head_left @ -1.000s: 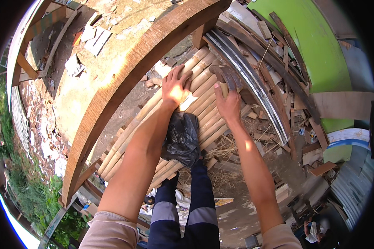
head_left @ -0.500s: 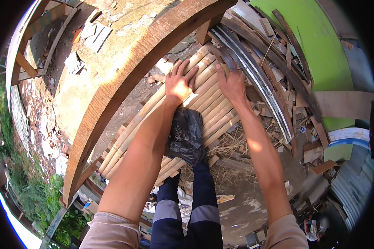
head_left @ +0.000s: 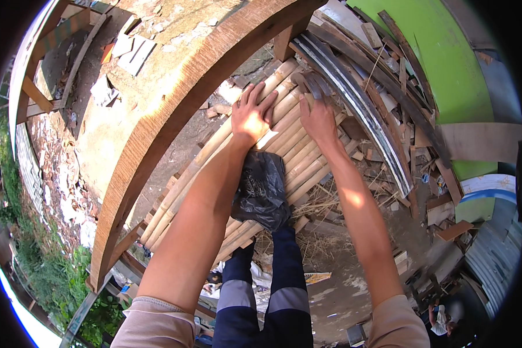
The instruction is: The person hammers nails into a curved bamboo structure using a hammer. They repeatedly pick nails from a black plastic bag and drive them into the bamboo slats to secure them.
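We see our left hand (head_left: pixel 250 119) resting upon the row of bamboo poles (head_left: pixel 307 165), with the fingers open and spread apart over the upper part of the row. Our right hand (head_left: pixel 320 123) is just beside it, toward the right edge of the poles, and its fingers are closed on a hammer (head_left: pixel 314 85) — we grip it near to its dark metal head, so the hand hides most of the handle. The head lies beyond our fingers, over the upper end of the poles; whether it touches them, we cannot tell.

The poles lie side by side under both hands, slanting from the upper right to the lower left. On them, between our two forearms, sits a crumpled black plastic bag (head_left: pixel 261 191). Below the bag we see our dark blue trousers (head_left: pixel 284 267), with a grey band on each leg.

A thick wooden beam (head_left: pixel 174 98), which looks bent in this wide view, passes to the left of the poles and above them. At the right we notice a black-and-white strip (head_left: pixel 362 111), then pieces of scrap wood and a bright green panel (head_left: pixel 429 58). Lower, at the right, stands grey corrugated sheet (head_left: pixel 493 261).
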The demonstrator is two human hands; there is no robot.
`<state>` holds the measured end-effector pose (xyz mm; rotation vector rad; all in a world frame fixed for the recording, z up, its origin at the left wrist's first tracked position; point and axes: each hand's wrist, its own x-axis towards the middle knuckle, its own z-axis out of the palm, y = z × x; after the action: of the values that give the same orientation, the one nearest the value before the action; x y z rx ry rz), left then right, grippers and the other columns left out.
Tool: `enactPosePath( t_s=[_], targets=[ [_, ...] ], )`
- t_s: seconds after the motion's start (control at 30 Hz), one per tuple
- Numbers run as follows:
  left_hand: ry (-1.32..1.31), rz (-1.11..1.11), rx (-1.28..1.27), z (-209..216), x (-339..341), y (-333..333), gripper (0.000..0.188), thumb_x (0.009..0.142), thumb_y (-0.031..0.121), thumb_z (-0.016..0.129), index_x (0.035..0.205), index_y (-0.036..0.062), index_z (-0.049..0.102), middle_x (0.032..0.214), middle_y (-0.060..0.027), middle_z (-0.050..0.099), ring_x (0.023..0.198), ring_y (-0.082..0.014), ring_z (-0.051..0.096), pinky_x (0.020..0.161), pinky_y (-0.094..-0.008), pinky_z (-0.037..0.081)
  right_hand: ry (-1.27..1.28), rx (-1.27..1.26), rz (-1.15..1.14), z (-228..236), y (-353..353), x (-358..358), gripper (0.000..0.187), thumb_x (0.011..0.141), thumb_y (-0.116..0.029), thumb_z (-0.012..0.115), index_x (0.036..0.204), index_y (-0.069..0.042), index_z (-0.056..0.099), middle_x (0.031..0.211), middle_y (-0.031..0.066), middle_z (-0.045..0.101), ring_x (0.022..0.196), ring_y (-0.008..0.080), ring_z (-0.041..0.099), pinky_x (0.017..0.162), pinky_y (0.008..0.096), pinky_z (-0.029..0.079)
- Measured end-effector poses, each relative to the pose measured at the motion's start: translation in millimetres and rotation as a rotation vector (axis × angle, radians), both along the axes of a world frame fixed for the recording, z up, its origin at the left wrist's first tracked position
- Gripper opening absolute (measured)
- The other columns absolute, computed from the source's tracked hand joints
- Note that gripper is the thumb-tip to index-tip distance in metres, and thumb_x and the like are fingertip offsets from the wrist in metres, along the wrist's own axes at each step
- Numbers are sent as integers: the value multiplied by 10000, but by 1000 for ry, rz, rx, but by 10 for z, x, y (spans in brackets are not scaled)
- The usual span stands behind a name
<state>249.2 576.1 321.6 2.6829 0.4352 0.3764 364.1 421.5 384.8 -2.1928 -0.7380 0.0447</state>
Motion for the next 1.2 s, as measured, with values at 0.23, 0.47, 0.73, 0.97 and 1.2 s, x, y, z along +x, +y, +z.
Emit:
enactPosePath(
  t_s=[0.23, 0.47, 0.73, 0.97, 1.2],
  targets=[
    [21, -3, 18, -30, -29, 18, 436, 889, 269, 683, 1319, 342, 660, 1482, -41, 518, 1396, -297, 455, 1087, -507, 391, -143, 98, 36, 17, 21, -38, 458, 969, -273, 600, 1321, 6, 509, 987, 386, 648, 945, 575, 611, 842, 590, 495],
    [21, -8, 19, -32, -17, 27, 439, 893, 286, 673, 1328, 344, 653, 1490, -40, 508, 1404, -292, 443, 1082, -511, 391, 238, -170, -59, -32, 29, -41, 478, 978, -307, 577, 1328, 6, 487, 929, 388, 652, 888, 574, 622, 804, 605, 501],
    [4, -3, 0, -29, -21, 7, 441, 886, 270, 680, 1322, 337, 661, 1485, -34, 514, 1400, -290, 448, 1099, -502, 377, 194, -217, -37, -116, 38, 33, 420, 982, -302, 572, 1253, 16, 536, 951, 368, 650, 896, 567, 624, 814, 593, 505],
    [-1, 0, 46, -59, -17, 36, 419, 893, 291, 671, 1310, 335, 668, 1484, -36, 511, 1391, -280, 454, 1049, -500, 411, 325, -326, -49, -64, 126, 28, 437, 973, -295, 583, 1254, 35, 527, 938, 393, 646, 896, 574, 623, 828, 612, 494],
    [36, 4, 11, -53, -28, -29, 418, 900, 301, 664, 1316, 343, 668, 1488, -42, 514, 1412, -292, 439, 1102, -505, 378, 204, -259, -6, -59, 133, 73, 430, 982, -279, 573, 1237, 65, 530, 992, 363, 663, 931, 574, 621, 864, 586, 497]
  ],
)
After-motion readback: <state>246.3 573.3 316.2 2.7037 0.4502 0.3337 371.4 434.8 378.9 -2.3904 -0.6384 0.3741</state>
